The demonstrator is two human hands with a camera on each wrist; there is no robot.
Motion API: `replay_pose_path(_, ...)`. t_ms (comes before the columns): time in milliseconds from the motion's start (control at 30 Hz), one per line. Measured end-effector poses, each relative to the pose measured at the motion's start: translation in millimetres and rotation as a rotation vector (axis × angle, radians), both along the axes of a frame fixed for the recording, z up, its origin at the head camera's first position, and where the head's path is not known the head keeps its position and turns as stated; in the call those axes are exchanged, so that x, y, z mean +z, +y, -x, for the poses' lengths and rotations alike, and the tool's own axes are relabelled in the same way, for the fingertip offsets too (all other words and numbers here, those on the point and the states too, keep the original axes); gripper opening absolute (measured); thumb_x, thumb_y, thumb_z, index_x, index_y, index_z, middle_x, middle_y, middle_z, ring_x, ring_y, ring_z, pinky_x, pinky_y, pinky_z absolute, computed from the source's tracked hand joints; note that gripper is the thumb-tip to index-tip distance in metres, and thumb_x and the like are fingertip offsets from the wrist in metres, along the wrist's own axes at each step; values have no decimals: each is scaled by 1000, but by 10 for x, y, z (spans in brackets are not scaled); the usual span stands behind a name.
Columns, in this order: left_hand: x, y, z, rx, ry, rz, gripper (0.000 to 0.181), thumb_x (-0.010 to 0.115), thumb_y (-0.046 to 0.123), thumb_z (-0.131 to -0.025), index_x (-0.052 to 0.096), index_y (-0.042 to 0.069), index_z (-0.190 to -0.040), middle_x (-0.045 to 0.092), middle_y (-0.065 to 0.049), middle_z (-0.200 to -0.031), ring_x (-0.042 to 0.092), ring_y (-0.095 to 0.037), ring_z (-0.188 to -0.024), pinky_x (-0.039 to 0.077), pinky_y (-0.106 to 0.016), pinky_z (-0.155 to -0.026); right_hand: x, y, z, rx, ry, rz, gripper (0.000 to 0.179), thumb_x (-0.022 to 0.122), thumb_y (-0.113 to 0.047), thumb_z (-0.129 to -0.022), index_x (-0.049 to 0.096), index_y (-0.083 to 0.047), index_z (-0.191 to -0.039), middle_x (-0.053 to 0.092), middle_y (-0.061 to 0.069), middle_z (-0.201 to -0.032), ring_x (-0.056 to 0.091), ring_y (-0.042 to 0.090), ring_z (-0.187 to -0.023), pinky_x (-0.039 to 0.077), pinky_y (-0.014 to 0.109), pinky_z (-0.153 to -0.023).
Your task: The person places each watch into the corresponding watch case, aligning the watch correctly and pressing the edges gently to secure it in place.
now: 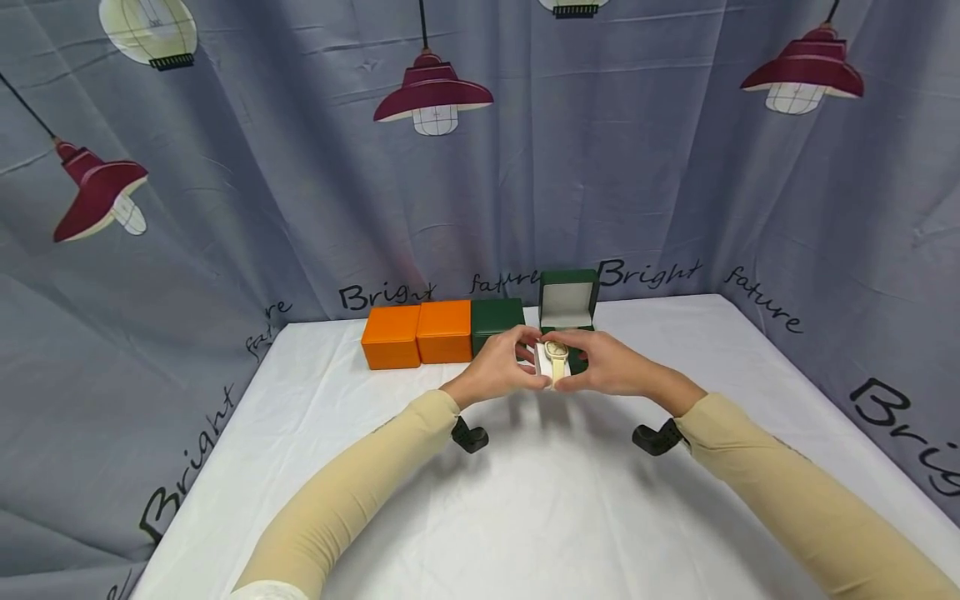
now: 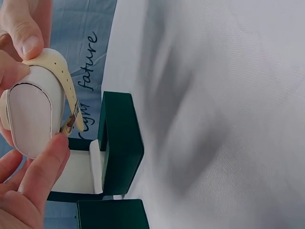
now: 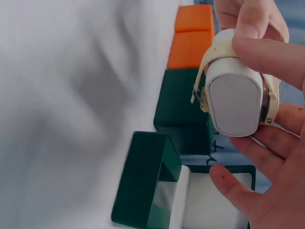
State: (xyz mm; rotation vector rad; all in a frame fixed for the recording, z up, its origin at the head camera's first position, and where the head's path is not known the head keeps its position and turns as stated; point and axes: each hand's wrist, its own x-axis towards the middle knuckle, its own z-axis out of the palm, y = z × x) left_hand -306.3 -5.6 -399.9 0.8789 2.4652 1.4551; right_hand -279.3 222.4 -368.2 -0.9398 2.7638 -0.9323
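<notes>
Both hands hold a wristwatch with a cream strap, wrapped round a white watch cushion. My left hand grips it from the left and my right hand from the right. In the left wrist view, fingertips press the cushion's end and side, and the strap with its metal buckle curves along one side. The light dial faces up toward the head camera. Just behind the hands stands a green watch box, its lid raised and its pale lining showing.
Left of the raised-lid box, a closed green box and two orange boxes stand in a row near the back edge of the white-covered table. A grey-blue curtain hangs behind and at both sides.
</notes>
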Motion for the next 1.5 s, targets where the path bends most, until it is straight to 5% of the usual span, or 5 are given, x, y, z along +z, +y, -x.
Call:
replay_pose_path(233,20,39,-6,12,-17,-27,69,85,21,-79,51,12,-139,58,-3,-126,68,-15,-101,59,-25,-82,34,40,-9,3,42,-17,76,83,-31,-84,48,-16,-150,53,4,-150,56,21,-122,51,48,-96)
replay_pose_path(500,26,50,-5,14,-15,-41,72,87,22,-78,51,11,-140,58,-2,-129,66,-13,-103,58,-24,-83,66,91,20,7,-43,63,86,84,-31,-83,41,-16,-155,49,6,-152,53,22,-126,51,49,-98)
replay_pose_path(833,29,27,11,15,8,-38,77,86,25,-80,47,7,-144,57,-1,-126,65,-11,-103,58,-23,-83,60,79,81,-60,-77,-17,87,84,-40,-81,44,-10,-152,49,9,-152,52,25,-124,47,49,-98)
replay_pose_path(1500,29,49,-13,18,-9,-61,74,86,22,-79,49,9,-142,57,-3,-128,66,-12,-103,58,-23,-84,49,101,64,-36,-32,-17,86,84,-36,-82,43,-9,-153,49,9,-152,52,26,-129,49,48,-98)
